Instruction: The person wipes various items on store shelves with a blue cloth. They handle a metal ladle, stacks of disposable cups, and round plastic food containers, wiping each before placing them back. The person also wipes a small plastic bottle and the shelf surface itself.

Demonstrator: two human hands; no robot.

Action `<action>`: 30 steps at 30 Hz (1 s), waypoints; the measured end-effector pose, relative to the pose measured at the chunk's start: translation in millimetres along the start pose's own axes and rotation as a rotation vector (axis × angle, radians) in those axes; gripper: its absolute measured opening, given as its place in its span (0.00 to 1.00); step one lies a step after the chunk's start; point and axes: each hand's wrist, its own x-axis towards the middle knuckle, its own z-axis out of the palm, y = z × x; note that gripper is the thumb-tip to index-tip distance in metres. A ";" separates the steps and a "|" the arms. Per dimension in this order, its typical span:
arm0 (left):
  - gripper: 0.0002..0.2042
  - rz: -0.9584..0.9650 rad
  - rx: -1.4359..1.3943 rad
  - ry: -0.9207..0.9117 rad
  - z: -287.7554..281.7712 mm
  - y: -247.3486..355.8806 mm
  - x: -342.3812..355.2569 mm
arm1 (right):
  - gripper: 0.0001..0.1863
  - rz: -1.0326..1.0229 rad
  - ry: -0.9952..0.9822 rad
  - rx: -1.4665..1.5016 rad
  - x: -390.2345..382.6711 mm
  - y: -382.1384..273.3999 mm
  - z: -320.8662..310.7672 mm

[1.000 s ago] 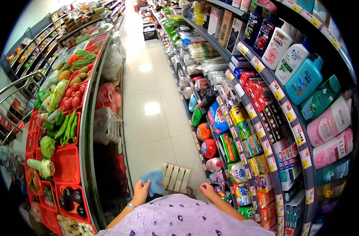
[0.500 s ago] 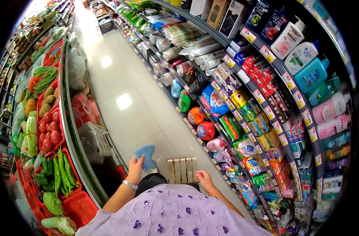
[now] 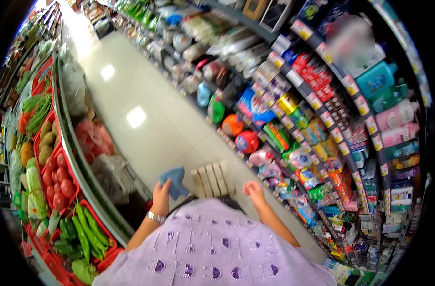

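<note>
My left hand (image 3: 161, 199), with a silver watch or bracelet at the wrist, pinches a soft blue cloth (image 3: 173, 182) by its near edge. The cloth hangs out in front of the fingers over the floor. Off to the right, my right hand (image 3: 254, 192) is held away from my body, its fingers loosely bent and apart, with nothing visible in them. Low between the two hands is a pale slatted stool (image 3: 212, 179); my shirt hides its near side.
Along the left runs a produce stand of red trays with tomatoes (image 3: 60, 183), green peppers (image 3: 89, 233) and potatoes (image 3: 47, 143). Plastic bags (image 3: 91, 138) sit beneath its edge. On the right, shelves carry detergent packs (image 3: 258, 105) and pump bottles (image 3: 376, 78). Tiled floor (image 3: 148, 126) lies between.
The view has swung and blurred slightly. My right hand has moved outward to the right and forward, further from the stool. My left hand keeps hold of the blue cloth, which has shifted closer to the stool.
</note>
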 end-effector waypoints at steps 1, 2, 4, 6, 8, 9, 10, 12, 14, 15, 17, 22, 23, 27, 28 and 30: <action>0.13 0.015 0.031 0.015 -4.6 -0.6 7.7 | 0.07 0.009 0.013 0.050 2.6 6.2 -3.2; 0.12 0.027 0.031 0.010 -3.0 7.5 10.5 | 0.06 0.018 0.035 0.045 0.7 2.5 -1.8; 0.11 0.047 0.008 0.040 -3.5 14.6 23.2 | 0.06 0.087 0.102 0.038 0.4 -0.7 -1.8; 0.12 0.043 -0.021 0.064 -9.9 18.3 31.5 | 0.06 0.145 0.135 0.042 13.3 4.2 -0.3; 0.12 0.019 -0.016 0.104 -9.6 25.7 40.1 | 0.06 0.196 0.140 0.055 29.0 9.2 0.4; 0.12 0.011 -0.019 0.138 -9.4 30.3 41.6 | 0.06 0.208 0.110 0.037 41.5 10.4 2.4; 0.12 0.007 -0.021 0.172 -2.7 44.1 39.8 | 0.07 0.216 0.077 0.021 57.3 9.0 6.6; 0.12 -0.007 -0.056 0.227 -5.1 51.4 46.8 | 0.07 0.224 0.014 -0.019 94.2 3.3 14.2; 0.12 0.069 -0.084 0.273 -3.4 60.9 51.2 | 0.07 0.225 -0.055 -0.056 141.0 -7.2 31.4; 0.12 0.105 -0.097 0.294 -3.1 66.8 54.6 | 0.07 0.209 -0.099 -0.060 165.3 -14.5 43.8; 0.12 0.099 -0.098 0.324 0.7 86.9 61.4 | 0.06 0.183 -0.163 -0.061 206.8 -37.3 66.8; 0.12 0.126 -0.152 0.403 21.6 120.2 88.1 | 0.06 0.113 -0.334 -0.149 271.0 -118.0 120.6; 0.12 0.133 -0.174 0.409 26.6 124.2 94.5 | 0.06 0.111 -0.321 -0.143 278.1 -122.2 123.6; 0.11 0.060 -0.130 0.342 15.8 120.6 123.5 | 0.07 0.123 -0.237 -0.104 289.1 -126.4 128.2; 0.11 0.016 -0.140 0.304 13.4 125.0 131.8 | 0.07 0.129 -0.209 -0.095 286.8 -121.3 127.6; 0.11 0.020 -0.075 0.251 6.2 137.8 152.9 | 0.07 0.156 -0.141 -0.083 276.4 -106.8 126.7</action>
